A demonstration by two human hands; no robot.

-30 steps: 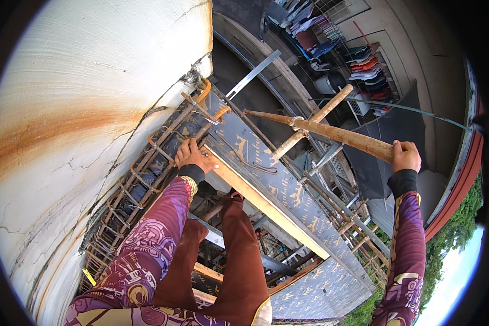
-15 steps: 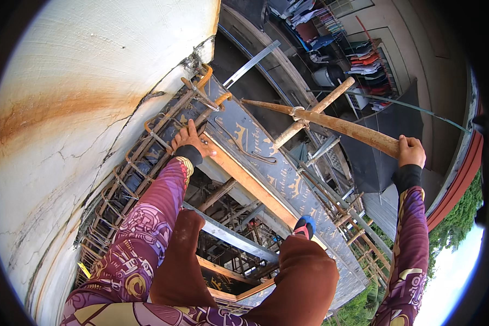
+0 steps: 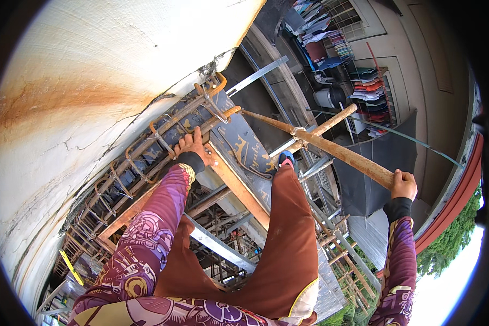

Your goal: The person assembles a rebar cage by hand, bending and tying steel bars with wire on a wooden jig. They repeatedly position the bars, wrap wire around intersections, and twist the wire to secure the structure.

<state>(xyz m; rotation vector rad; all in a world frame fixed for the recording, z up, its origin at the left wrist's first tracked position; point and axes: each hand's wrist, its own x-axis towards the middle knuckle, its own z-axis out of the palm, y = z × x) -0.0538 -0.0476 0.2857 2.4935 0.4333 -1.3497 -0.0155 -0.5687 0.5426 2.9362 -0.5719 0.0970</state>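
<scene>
My left hand (image 3: 192, 149) rests with fingers apart on the end of a plywood formwork panel edged with a timber batten (image 3: 239, 187), beside the rusty rebar cage (image 3: 171, 130). On the right, my right hand (image 3: 404, 185) is closed around the near end of a long brown pole (image 3: 350, 156). That pole crosses a second pole (image 3: 331, 120), and a tie binds them at the crossing. My right foot, in a dark blue shoe (image 3: 286, 157), is at the panel's outer edge near this crossing. My left foot is hidden.
A cracked, rust-stained white wall (image 3: 92, 98) runs along the left. Below my legs is a deep opening with a metal bar (image 3: 217, 243) and scaffold poles (image 3: 353, 266). Hanging clothes (image 3: 369, 87), a dark canopy (image 3: 364, 179) and a red roof edge (image 3: 451, 195) lie beyond.
My right foot has moved forward along the panel to near the pole crossing, and my right leg is straighter. Both hands keep their places on the panel and the pole. The view has shifted.
</scene>
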